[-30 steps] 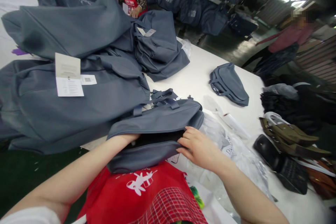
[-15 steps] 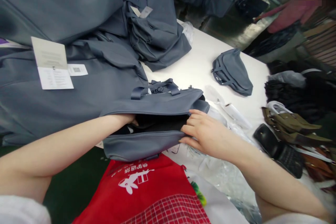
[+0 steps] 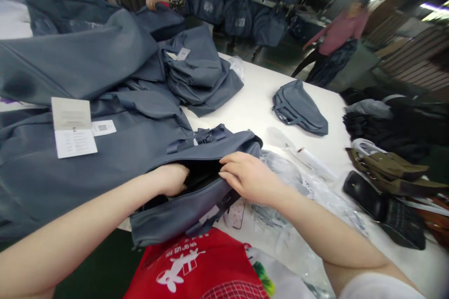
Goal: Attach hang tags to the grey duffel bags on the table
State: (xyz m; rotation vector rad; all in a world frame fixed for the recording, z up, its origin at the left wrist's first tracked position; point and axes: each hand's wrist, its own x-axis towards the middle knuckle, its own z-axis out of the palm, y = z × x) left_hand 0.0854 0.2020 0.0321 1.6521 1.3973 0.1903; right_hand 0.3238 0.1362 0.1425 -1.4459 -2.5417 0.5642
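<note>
A grey-blue bag (image 3: 182, 208) lies open on the white table (image 3: 256, 103) in front of me, its dark inside showing. My left hand (image 3: 171, 180) reaches into the opening with its fingers curled out of sight. My right hand (image 3: 245, 175) rests on the bag's right side, fingers bent over the edge of the opening. The bag's webbing handles (image 3: 201, 136) lie on top, towards the far side.
Large grey-blue bags with paper tags (image 3: 72, 126) are piled to the left. A small grey pouch (image 3: 298, 110) lies farther right. Clear plastic bags (image 3: 301, 182) sit by my right arm. Dark and olive items (image 3: 386, 166) and a calculator (image 3: 389, 215) lie right. Two people stand behind.
My right hand has slid left along the bag's opening. The bag has turned and its near edge has dropped towards me. My left hand has drawn partly out of the opening.
</note>
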